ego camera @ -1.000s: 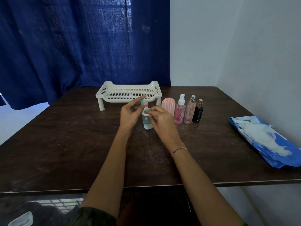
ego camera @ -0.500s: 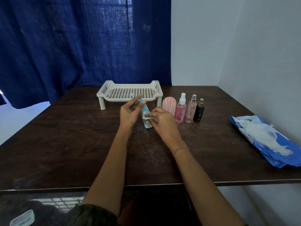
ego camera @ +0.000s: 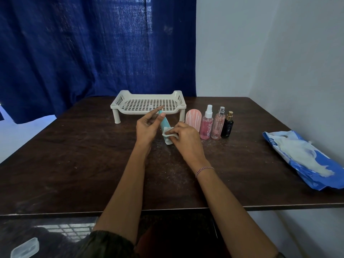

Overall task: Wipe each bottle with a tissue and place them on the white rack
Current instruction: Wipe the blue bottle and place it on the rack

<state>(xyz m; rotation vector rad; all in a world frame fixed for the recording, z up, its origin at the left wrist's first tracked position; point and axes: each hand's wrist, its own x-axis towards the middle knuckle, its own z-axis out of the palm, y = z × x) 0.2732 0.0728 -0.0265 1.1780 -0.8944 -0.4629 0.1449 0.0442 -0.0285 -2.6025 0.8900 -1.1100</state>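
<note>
Though dusty, dark table (ego camera: 74,164), blue curtain (ego camera: 74,43)

left hand (ego camera: 147,128): is held raised, teal bottle (ego camera: 164,124) is pinched near its top between thumb and forefinger | right hand (ego camera: 187,139): fingers are curled, tissue (ego camera: 168,133) is gripped and pressed against the bottle's lower part | forearms: are stretched forward, bare, drawn together above the table (ego camera: 74,155)

Lettering on the blue tissue pack (ego camera: 321,165) is too blurred to read.
</note>
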